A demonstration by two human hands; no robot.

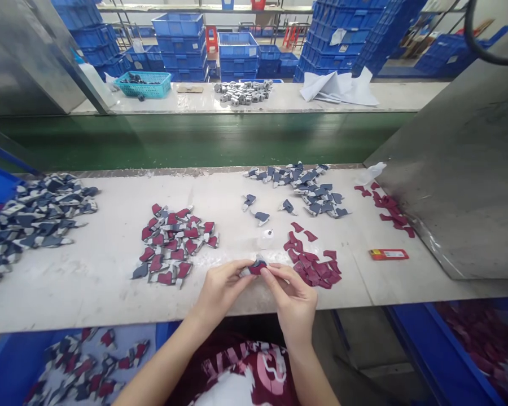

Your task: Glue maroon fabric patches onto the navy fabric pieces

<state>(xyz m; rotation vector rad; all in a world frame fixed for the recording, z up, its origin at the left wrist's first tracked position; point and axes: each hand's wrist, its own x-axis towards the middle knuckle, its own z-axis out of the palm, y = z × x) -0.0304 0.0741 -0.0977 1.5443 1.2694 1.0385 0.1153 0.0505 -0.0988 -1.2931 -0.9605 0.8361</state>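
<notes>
Left grip and right grip pinch the maroon-and-grey piece between them.

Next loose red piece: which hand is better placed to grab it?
Probably the right hand: it's nearest the loose red pieces; the left hand is farther off, and both are on the held part.

This looks like a factory assembly floor: a flat green conveyor belt runs between long pale worktops, tall stacks of blue plastic crates stand behind, and loose small grey-and-maroon parts lie heaped on the nearer top, beside a grey sheet-metal panel.
</notes>
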